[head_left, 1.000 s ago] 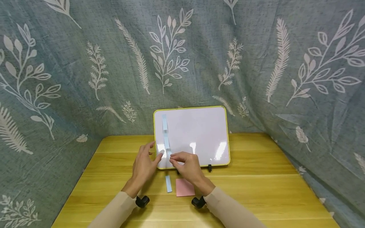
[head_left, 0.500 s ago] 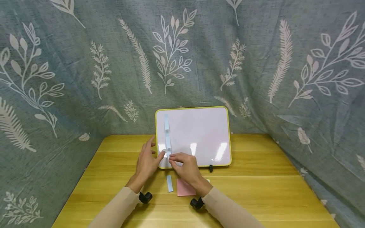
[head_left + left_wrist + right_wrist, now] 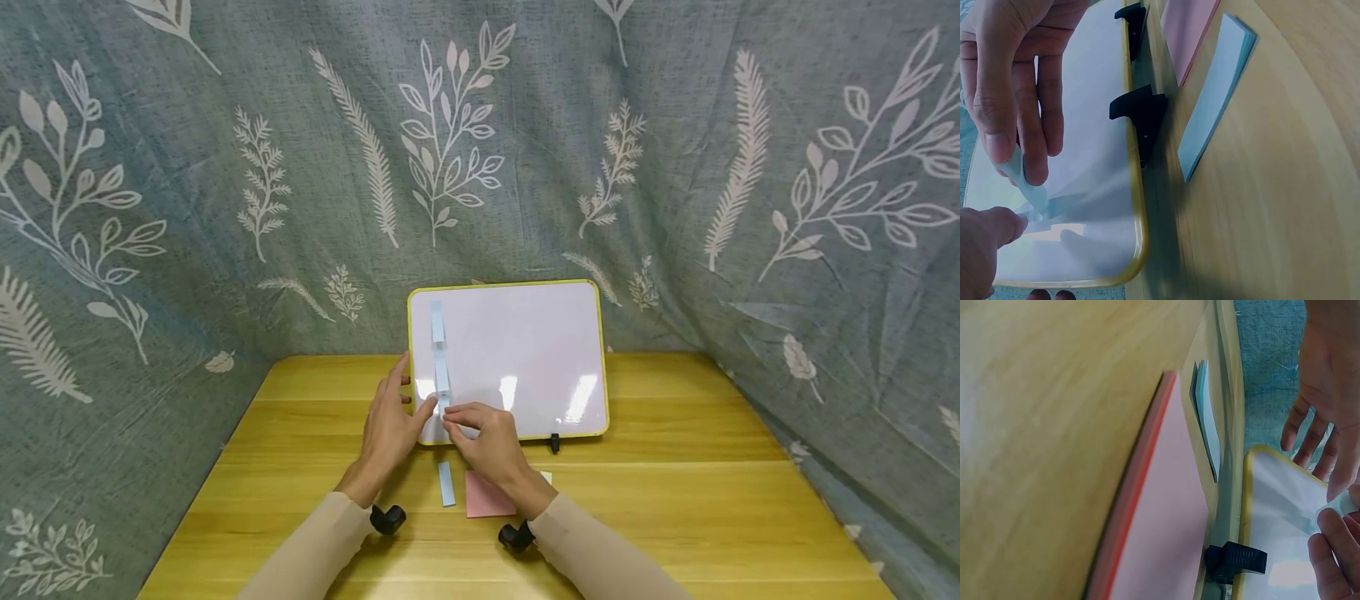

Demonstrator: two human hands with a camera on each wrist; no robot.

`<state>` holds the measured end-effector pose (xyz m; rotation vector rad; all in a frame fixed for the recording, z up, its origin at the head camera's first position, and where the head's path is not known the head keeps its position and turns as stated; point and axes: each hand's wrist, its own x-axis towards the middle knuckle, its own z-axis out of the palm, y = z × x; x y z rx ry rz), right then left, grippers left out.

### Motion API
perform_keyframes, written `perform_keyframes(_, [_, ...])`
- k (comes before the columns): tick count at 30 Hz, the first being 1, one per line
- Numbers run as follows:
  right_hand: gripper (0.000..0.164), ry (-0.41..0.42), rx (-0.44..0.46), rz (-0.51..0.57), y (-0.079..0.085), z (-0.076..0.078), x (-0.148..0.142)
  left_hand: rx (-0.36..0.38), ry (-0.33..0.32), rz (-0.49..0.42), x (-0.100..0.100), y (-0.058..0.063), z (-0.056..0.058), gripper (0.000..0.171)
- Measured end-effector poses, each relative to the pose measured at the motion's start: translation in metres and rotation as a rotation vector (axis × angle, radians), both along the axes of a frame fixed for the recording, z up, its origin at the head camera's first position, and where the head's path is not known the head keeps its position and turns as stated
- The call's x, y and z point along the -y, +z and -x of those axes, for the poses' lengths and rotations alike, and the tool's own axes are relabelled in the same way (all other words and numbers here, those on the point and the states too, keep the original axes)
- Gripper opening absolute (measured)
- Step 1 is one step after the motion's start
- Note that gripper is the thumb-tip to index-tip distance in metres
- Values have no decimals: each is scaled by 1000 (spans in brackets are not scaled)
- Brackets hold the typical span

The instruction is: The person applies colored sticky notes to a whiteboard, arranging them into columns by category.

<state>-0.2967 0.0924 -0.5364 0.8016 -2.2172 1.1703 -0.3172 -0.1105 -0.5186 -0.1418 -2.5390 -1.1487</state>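
A whiteboard (image 3: 517,358) with a yellow rim leans upright on the table. Down its left side run two light blue sticky strips, an upper strip (image 3: 437,323) and a lower strip (image 3: 442,372), their bottom ends lifting slightly. My right hand (image 3: 491,442) pinches another light blue sticky strip (image 3: 1036,197) just below them, thumb against fingers; the strip curls away from the board. My left hand (image 3: 390,425) is at the board's left edge, fingers extended beside it, and its thumb (image 3: 1007,226) touches the pinched strip's upper end.
A pad of light blue strips (image 3: 446,483) lies in front of the board. Beside it is a pink sticky-note pad (image 3: 487,496), with a pale green corner (image 3: 547,477) showing past the right wrist. Black feet (image 3: 1144,115) hold the board. Patterned cloth (image 3: 480,167) hangs behind.
The left hand has shifted slightly inward and its thumb has moved closer to the pinched strip. The right hand stays almost in place, still pinching it. The head view has shifted a little.
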Motion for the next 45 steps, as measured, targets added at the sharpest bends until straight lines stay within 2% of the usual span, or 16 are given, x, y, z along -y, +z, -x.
perform_keyframes(22, [10, -15, -20, -7, -3, 5, 2, -22, -12, 6, -2, -3, 5, 96])
perform_keyframes(35, [10, -7, 9, -20, -6, 3, 5, -14, -2, 6, -4, -6, 10, 112])
perform_keyframes(45, [11, -5, 29, -42, -8, 3, 2, -40, 11, 4, -8, -6, 12, 117])
